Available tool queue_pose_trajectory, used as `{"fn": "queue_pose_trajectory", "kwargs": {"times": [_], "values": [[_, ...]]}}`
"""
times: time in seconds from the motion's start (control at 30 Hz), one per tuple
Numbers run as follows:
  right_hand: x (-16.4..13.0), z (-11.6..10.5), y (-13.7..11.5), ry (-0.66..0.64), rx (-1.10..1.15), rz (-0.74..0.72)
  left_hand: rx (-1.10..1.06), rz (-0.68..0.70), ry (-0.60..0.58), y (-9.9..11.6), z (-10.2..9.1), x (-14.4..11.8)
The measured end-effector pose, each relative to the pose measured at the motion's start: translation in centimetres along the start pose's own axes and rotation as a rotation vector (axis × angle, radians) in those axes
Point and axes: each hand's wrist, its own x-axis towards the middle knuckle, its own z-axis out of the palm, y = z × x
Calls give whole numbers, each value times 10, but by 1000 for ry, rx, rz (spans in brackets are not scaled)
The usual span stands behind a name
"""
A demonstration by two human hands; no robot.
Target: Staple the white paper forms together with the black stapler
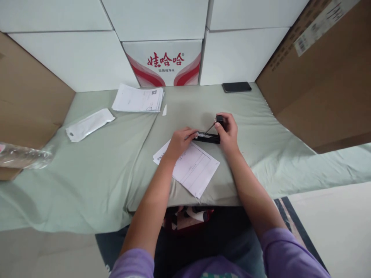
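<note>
Black device (pixel 207 137) lengthwise left-right

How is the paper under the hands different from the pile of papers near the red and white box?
The single sheet lies alone, close to the person, partly under the left hand, with a corner hanging over the table edge. The paper stack is several sheets piled together, far back by the boxes, with no hand on it. The single sheet sits turned at a slant; the paper stack lies nearly straight. Both are white, printed, and flat on the green cloth.
</note>
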Motion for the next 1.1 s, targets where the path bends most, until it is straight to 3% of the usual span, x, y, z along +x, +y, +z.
{"fn": "queue_pose_trajectory", "kwargs": {"times": [0.17, 0.33, 0.43, 0.77, 0.97, 1.1], "values": [[2, 4, 11, 187, 104, 49, 23, -29, 3, -3, 0, 1], [15, 3, 16, 452, 377, 136, 10, -62, 6, -4, 2, -1], [22, -2, 16, 545, 507, 220, -6, -78, 22, -2, 3, -1], [23, 3, 26, 556, 591, 271, 136, -61, 48, -5, 3, -1], [24, 5, 23, 550, 566, 297, 151, -30, 130, 8, -2, -2], [24, 5, 21, 520, 568, 318, 200, 59, 46, 16, 1, 10]]}}
